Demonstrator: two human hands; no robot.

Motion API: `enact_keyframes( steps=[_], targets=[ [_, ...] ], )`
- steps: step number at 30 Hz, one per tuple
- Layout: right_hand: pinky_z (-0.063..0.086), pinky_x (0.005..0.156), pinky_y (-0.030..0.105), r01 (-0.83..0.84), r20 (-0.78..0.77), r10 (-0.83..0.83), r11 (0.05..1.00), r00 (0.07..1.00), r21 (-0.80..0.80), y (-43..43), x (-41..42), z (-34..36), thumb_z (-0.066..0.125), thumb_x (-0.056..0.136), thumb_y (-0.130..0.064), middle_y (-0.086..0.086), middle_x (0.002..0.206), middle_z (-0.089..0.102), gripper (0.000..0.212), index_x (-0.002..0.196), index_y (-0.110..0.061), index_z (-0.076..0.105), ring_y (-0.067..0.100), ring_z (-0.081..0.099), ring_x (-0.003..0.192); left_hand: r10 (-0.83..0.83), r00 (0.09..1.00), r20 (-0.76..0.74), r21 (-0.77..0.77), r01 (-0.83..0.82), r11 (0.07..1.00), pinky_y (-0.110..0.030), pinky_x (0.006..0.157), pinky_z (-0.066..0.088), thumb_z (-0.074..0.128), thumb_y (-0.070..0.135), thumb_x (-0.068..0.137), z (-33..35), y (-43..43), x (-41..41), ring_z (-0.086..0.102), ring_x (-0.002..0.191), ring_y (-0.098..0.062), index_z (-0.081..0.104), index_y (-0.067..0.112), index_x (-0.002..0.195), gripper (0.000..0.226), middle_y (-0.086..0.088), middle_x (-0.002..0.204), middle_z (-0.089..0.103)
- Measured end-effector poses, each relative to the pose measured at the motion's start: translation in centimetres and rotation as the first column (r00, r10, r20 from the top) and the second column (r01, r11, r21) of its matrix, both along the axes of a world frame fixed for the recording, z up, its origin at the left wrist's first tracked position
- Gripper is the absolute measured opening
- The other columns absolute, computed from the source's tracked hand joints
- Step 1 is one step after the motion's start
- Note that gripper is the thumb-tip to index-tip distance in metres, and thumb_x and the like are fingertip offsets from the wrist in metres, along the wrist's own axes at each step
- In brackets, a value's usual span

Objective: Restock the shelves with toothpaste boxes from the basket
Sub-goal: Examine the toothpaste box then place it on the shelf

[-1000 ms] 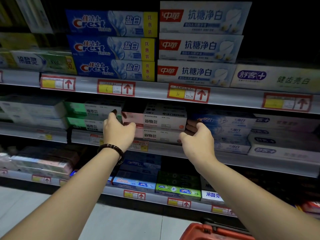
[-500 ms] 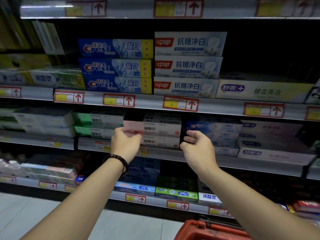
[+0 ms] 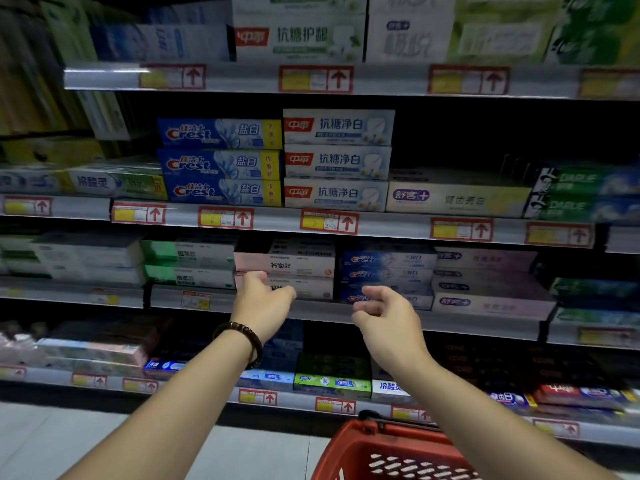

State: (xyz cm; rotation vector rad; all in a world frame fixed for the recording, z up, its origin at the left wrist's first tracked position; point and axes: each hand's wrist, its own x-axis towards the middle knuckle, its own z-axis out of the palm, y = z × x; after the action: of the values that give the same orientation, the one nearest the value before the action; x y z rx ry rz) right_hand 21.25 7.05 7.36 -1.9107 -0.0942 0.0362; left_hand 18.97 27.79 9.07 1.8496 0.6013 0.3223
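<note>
Two pink-and-white toothpaste boxes (image 3: 298,266) lie stacked on the middle shelf (image 3: 381,315), between green boxes on their left and blue Crest boxes (image 3: 388,261) on their right. My left hand (image 3: 263,303), with a dark bead bracelet on its wrist, hovers in front of the lower pink box, fingers loosely curled and holding nothing. My right hand (image 3: 384,313) hangs in front of the shelf edge below the blue Crest boxes, also loosely curled and holding nothing. The red basket (image 3: 349,445) stands low at the bottom right; its contents are out of sight.
The shelves above and below are packed with rows of toothpaste boxes behind red and yellow price tags (image 3: 329,221). A dark gap (image 3: 460,143) opens above the single white box on the upper shelf, right of the white stack. Pale floor (image 3: 104,441) lies at the lower left.
Both hands have drawn back a little from the two pink-and-white boxes, which stay on the shelf. The view has tilted upward, bringing a higher shelf into sight.
</note>
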Motion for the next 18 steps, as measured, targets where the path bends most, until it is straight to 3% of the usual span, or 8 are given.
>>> enact_keyframes(
  steps=[2, 7, 15, 18],
  targets=[
    [0.053, 0.075, 0.026, 0.001, -0.02, 0.0, 1.0, 1.0, 0.012, -0.8, -1.1, -0.1, 0.069, 0.096, -0.013, -0.01, 0.104, 0.076, 0.041, 0.135, -0.025, 0.063, 0.014, 0.072, 0.089, -0.018, 1.0, 0.02, -0.017, 0.018, 1.0, -0.047, 0.098, 0.056, 0.072, 0.024, 0.094, 0.3, -1.2, -0.9, 0.061, 0.105, -0.021, 0.039, 0.018, 0.15, 0.065, 0.002, 0.12, 0.055],
    [0.052, 0.069, 0.024, 0.0, -0.041, 0.001, 1.0, 0.999, 0.029, -2.9, -3.8, -0.2, 0.068, 0.097, -0.011, -0.009, 0.104, 0.076, 0.043, 0.135, -0.029, 0.062, 0.012, 0.073, 0.086, -0.059, 0.995, 0.078, -0.092, 0.066, 0.994, -0.049, 0.101, 0.056, 0.073, 0.022, 0.094, 0.5, -4.1, -3.6, 0.062, 0.11, -0.017, 0.045, 0.025, 0.146, 0.06, 0.003, 0.128, 0.059],
    [0.061, 0.094, 0.041, 0.017, -0.015, -0.016, 0.998, 1.0, 0.061, -5.9, -7.1, 1.2, 0.071, 0.095, -0.011, -0.008, 0.103, 0.077, 0.045, 0.137, -0.026, 0.063, 0.01, 0.073, 0.098, -0.115, 0.988, 0.103, -0.083, 0.124, 0.989, -0.048, 0.098, 0.057, 0.073, 0.021, 0.093, 1.8, -7.5, -7.0, 0.063, 0.108, -0.014, 0.046, 0.025, 0.142, 0.056, 0.004, 0.125, 0.06],
    [0.061, 0.093, 0.042, 0.023, 0.0, -0.023, 0.997, 1.0, 0.075, -7.0, -8.4, 2.0, 0.072, 0.096, -0.011, -0.007, 0.103, 0.078, 0.043, 0.135, -0.026, 0.064, 0.01, 0.073, 0.097, -0.141, 0.984, 0.106, -0.084, 0.15, 0.985, -0.048, 0.099, 0.056, 0.073, 0.022, 0.093, 2.2, -8.7, -8.3, 0.063, 0.109, -0.013, 0.047, 0.026, 0.142, 0.056, 0.005, 0.125, 0.061]
  ],
)
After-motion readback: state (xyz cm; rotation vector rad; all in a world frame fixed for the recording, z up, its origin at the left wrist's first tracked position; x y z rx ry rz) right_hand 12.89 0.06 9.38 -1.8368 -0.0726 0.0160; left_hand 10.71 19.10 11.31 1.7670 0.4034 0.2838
